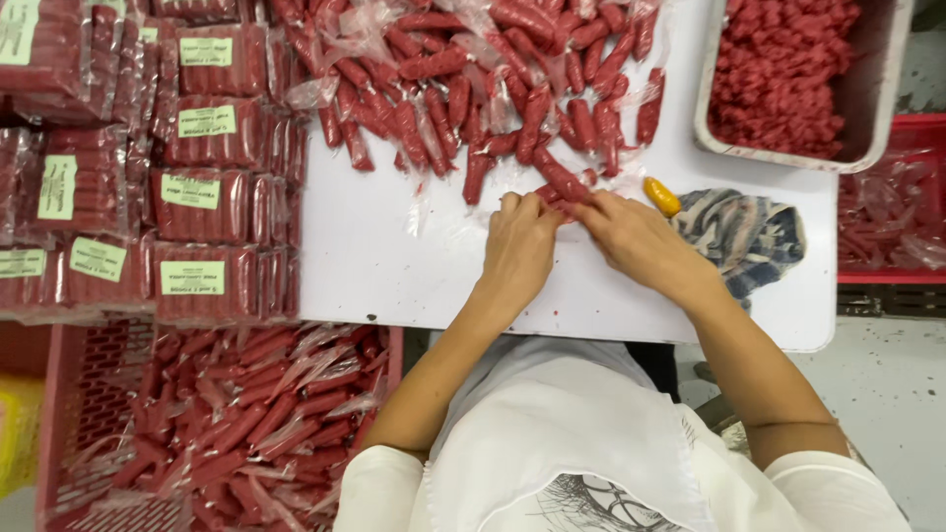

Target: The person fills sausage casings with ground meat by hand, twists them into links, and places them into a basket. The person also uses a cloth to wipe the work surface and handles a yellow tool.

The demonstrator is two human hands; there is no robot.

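Fingers of the left hand (517, 246) and right hand (631, 236) pinch together on one red sausage in clear plastic wrap (558, 177), lying on the white tabletop (374, 266) at the near edge of the loose pile of wrapped red sausages (473, 89). Just beside the right hand sit a small orange-yellow object (661, 195) and a striped cloth (744, 236).
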